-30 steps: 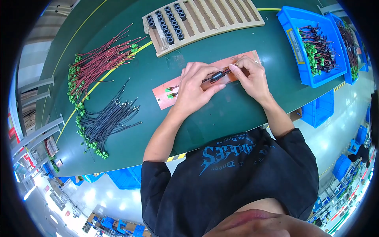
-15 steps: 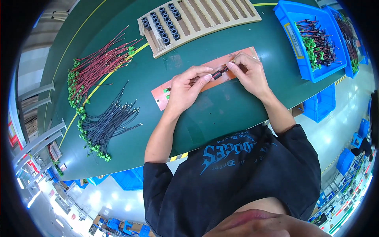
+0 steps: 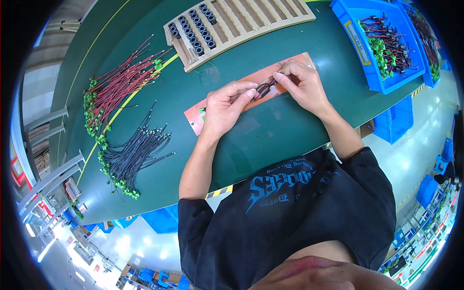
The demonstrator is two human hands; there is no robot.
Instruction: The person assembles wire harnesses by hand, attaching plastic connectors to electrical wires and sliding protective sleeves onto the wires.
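Between my two hands a short wire harness [image 3: 262, 90] of black and red wires is held over an orange-pink board [image 3: 195, 117]. My left hand [image 3: 227, 107] pinches its left part between thumb and fingers. The wires' other end sits in the closed fingertips of my right hand [image 3: 303, 84], which hide what is there. A bit of green connector [image 3: 202, 111] shows on the board beside my left wrist. The wires bow into a small loop between the hands.
Left on the green table [image 3: 232, 159] lie a bundle of red wires [image 3: 123, 77] and one of black wires [image 3: 135, 152], both with green connectors. A slotted wooden rack [image 3: 251, 29] with black rings stands behind. At right, a blue bin [image 3: 382, 89] holds finished-looking harnesses.
The wires between my hands have bent from a nearly straight line into an open loop. Both hands keep their grip and have shifted only slightly.
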